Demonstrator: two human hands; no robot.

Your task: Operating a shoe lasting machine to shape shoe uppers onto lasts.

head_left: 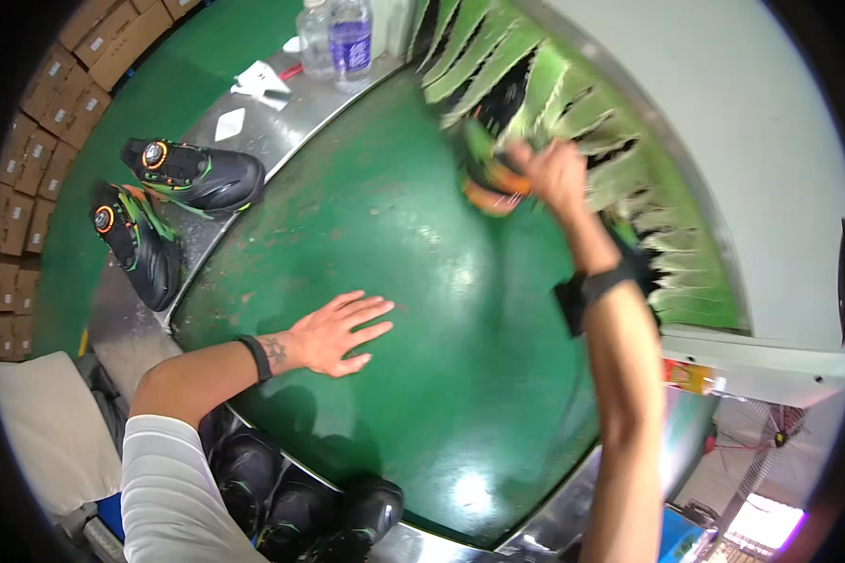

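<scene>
My right hand (556,174) reaches far across the green belt-like surface (394,235) and grips a black, green and orange shoe (493,178), somewhat smeared by motion. The shoe's far end lies against the frayed green strip curtain (573,103), which partly hides it. A second dark object, mostly hidden, shows at the curtain beside my right forearm. My left hand (343,335) hovers over or rests on the green surface with fingers spread and nothing in them; I cannot tell whether it touches.
A pair of black shoes with dials (192,178) stands on the metal ledge at left. Two plastic bottles (350,42) and white scraps (261,84) lie farther along it. Several black shoes (300,511) sit near me. Stacked cartons (33,164) stand far left, a fan (779,438) at right.
</scene>
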